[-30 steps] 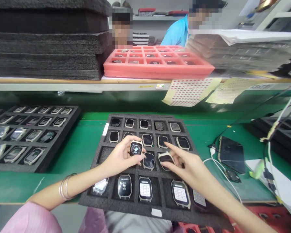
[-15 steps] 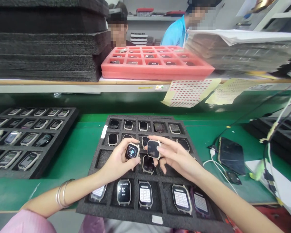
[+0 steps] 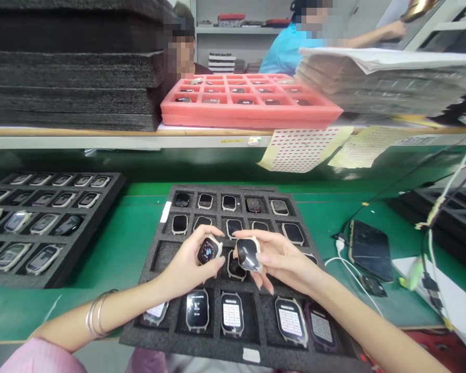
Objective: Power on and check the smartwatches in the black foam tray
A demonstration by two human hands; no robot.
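My left hand (image 3: 196, 256) is closed around a smartwatch without a strap (image 3: 208, 249), whose lit dial shows a blue figure on black. In my right hand (image 3: 281, 256) is a second strapless smartwatch (image 3: 247, 254), its screen dark with a bright reflection and its case light-coloured. Both are held over a black foam tray (image 3: 213, 346) with square compartments. Several watch bodies lie in the tray; in the front row a watch with a white grid on its screen (image 3: 232, 313) sits beside one showing text (image 3: 197, 310). My fingers partly cover the third row.
Another foam tray of watches (image 3: 72, 248) lies at the left. A phone (image 3: 370, 250) and white cables (image 3: 349, 264) are on the right. On the shelf stand black foam stacks (image 3: 73, 77) and a pink foam tray (image 3: 252, 120). Two people are beyond.
Both hands have dropped slightly towards me, with the watches tilting in them. The right watch now catches a reflection. Behind the shelf, the person in blue has an arm stretched to the right.
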